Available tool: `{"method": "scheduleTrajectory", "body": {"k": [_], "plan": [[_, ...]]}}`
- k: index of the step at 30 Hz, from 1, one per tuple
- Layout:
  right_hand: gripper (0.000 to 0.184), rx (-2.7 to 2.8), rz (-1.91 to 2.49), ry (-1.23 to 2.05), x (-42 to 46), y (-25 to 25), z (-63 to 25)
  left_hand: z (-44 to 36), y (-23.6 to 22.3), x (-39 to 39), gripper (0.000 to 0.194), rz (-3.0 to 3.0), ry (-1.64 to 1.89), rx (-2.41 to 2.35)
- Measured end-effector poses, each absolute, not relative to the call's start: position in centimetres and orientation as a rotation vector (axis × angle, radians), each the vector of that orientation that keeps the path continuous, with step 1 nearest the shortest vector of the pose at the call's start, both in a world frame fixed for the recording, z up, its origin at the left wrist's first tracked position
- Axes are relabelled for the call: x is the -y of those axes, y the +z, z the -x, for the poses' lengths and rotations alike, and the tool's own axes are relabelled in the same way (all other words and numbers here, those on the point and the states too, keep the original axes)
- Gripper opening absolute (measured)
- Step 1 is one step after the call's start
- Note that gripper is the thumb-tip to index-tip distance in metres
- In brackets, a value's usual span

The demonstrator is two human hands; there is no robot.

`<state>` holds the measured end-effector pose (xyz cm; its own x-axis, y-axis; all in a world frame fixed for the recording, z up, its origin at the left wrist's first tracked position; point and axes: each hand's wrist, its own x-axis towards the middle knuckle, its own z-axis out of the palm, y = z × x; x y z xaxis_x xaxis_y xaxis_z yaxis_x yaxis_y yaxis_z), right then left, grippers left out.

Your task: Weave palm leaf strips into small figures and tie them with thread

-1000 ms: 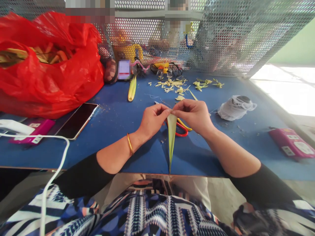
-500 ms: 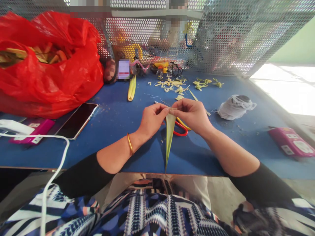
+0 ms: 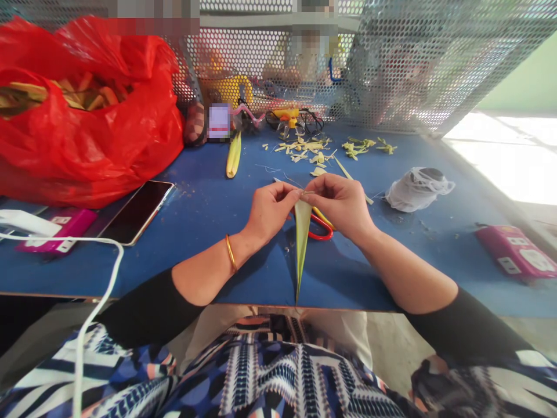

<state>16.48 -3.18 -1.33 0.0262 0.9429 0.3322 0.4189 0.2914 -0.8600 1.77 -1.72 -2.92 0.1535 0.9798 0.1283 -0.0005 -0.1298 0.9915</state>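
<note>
Directly below both grips, the pale green leaf (image 3: 301,232) hangs point-down, its wide top end between the fingertips. The left hand (image 3: 272,210) pinches that upper edge from one side, thumb against fingers, and the right hand (image 3: 342,203) pinches it just beside. Behind the leaf, red-handled scissors (image 3: 321,234) lie on the blue counter (image 3: 209,203), partly hidden by leaf and hands.

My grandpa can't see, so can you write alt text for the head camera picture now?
A person's left hand and right hand pinch the wide top of a pointed green leaf over a blue table. Red-handled scissors lie partly behind it; a red bag and phone are on the left, pale scraps farther back.
</note>
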Motion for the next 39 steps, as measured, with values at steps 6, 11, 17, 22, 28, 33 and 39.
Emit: {"method": "scheduleTrajectory", "body": {"k": [6,11,17,22,28,33,39], "plan": [[0.012,1.617,1.293,0.601,3.5,-1.1,-16.3,-1.9,-2.9,1.7,0.013,-1.354,1.174,-1.044],[0.012,1.585,1.256,0.655,3.6,-1.7,-16.0,-1.9,-3.1,1.5,0.013,-1.339,1.196,-1.054],[0.022,1.467,1.278,0.828,3.5,-2.7,-15.6,-1.7,-3.2,1.4,0.013,-1.407,1.222,-1.067],[0.019,1.544,1.287,0.607,4.2,-2.3,-15.3,-1.7,-3.2,1.4,0.013,-1.384,1.201,-1.055],[0.017,1.621,1.256,0.569,4.5,-1.9,-15.2,-1.7,-3.5,1.2,0.013,-1.400,1.222,-1.046],[0.017,1.548,1.232,0.727,4.2,-2.4,-15.1,-1.6,-3.6,1.0,0.011,-1.382,1.253,-1.089],[0.022,1.400,1.268,0.757,3.7,-2.9,-15.3,-1.8,-2.9,1.5,0.011,-1.317,1.148,-1.046]]}}
